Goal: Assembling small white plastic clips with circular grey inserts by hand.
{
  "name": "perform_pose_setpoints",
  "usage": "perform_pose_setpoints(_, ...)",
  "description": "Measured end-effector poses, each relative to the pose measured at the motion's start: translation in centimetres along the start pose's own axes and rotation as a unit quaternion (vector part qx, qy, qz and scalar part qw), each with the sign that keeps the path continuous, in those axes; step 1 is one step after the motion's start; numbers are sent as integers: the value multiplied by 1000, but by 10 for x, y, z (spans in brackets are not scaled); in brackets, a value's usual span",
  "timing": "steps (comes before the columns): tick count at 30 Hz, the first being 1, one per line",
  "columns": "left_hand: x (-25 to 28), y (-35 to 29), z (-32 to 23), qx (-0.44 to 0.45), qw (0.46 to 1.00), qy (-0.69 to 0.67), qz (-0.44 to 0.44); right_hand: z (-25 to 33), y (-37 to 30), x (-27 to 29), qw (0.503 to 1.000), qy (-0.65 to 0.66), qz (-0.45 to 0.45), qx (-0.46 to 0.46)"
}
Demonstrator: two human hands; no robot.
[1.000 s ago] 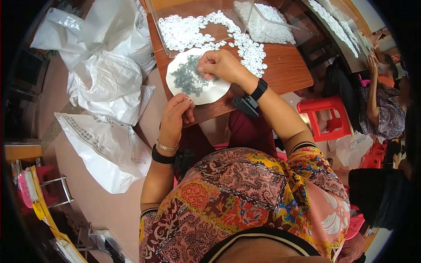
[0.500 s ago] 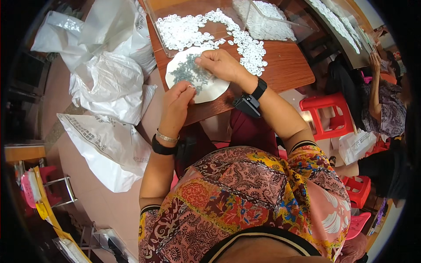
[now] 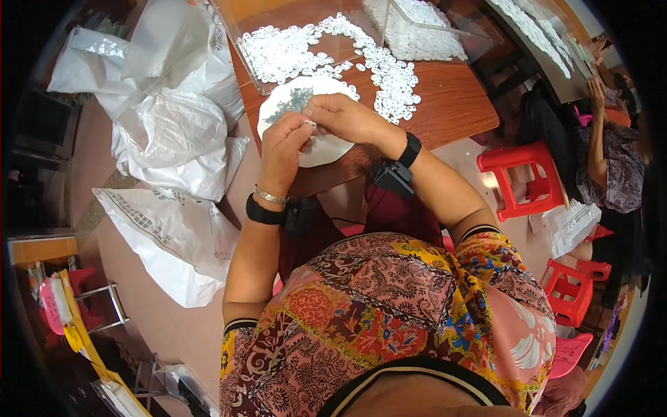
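Note:
My left hand (image 3: pixel 282 147) is closed in a pinch on a small white plastic piece (image 3: pixel 309 124), just over the near side of a round white plate (image 3: pixel 326 153). The fingertips of my right hand (image 3: pixel 351 119) are pressed together against that same piece; whatever they hold is too small to make out. A heap of tiny grey-clear parts (image 3: pixel 295 99) lies on the plate, partly covered by my hands. Beyond it, many white oval pieces with holes (image 3: pixel 394 87) are spread over the brown table (image 3: pixel 451 104).
A clear box (image 3: pixel 445 31) full of white pieces stands at the back. Large white sacks (image 3: pixel 170 132) crowd the floor at left, with another bag (image 3: pixel 167 236) nearer. Red stools (image 3: pixel 524 181) are at right, near another person (image 3: pixel 611 163) seated by a second table.
My hands have come together over the plate, the right one moving down and left from the grey parts to the white piece in my left fingers.

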State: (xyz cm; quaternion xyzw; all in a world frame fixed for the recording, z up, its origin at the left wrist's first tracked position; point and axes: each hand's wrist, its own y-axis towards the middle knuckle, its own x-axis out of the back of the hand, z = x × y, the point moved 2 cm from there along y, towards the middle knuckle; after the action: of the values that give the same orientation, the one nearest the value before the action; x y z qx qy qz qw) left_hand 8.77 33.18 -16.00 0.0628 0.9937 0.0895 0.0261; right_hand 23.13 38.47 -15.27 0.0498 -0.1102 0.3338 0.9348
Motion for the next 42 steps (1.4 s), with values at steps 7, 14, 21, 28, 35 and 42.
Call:
perform_pose_setpoints(7, 7, 5, 3, 51, 997, -59, 2, 9, -2, 5, 998, -60, -7, 12)
perform_pose_setpoints(14, 17, 10, 1, 95, 990, -101, -34, 0, 1, 14, 999, -7, -16, 28)
perform_pose_setpoints(21, 11, 11, -6, 125, 990, 59, -40, 15, -2, 18, 997, -17, -71, 19)
perform_pose_setpoints(28, -2, 4, -21, 84, 996, 16, -1, 34, -11, 16, 993, -61, -68, 76)
perform_pose_setpoints(35, -10, 2, -25, 66, 998, -17, 10, 42, -21, 17, 993, -78, -36, 76)
perform_pose_setpoints(42, -14, -1, -25, 52, 998, -16, 25, 47, -28, 23, 995, -76, -36, 52)
